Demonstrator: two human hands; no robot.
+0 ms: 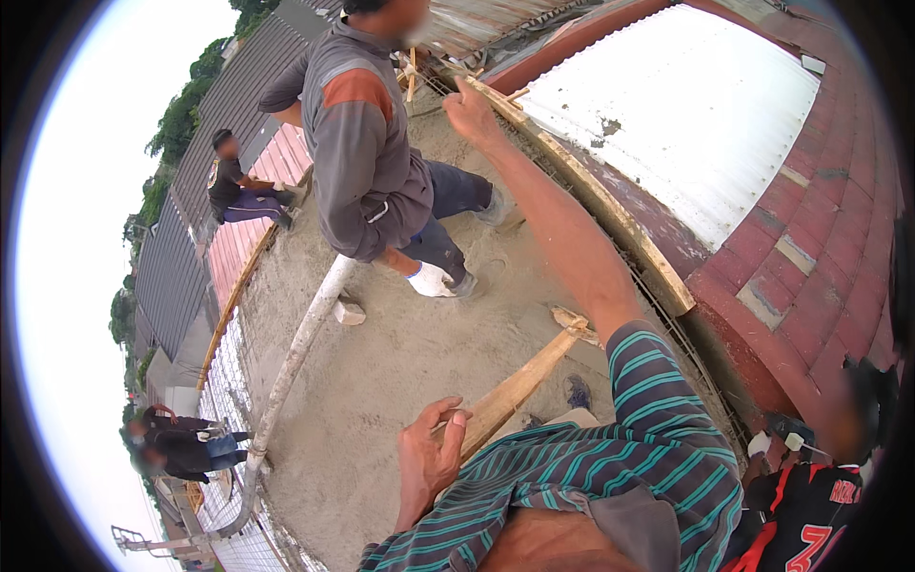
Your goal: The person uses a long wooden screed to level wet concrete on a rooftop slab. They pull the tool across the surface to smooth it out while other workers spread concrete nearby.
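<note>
My right arm reaches far forward over the wet concrete. At its end, my right hand is empty, its index finger stretched out beside a wooden form board. Close to my body, my left hand is closed around the near end of a long piece of wood. The wood's far end meets a short wooden crosspiece lying on the concrete. Just ahead, a person in a grey and orange jacket stands in the concrete, wearing a white glove.
A thick pale hose curves across the left side, near a small block. Steel mesh shows beyond. White corrugated roofing and red roof tiles lie right. Other people are at the left and lower right.
</note>
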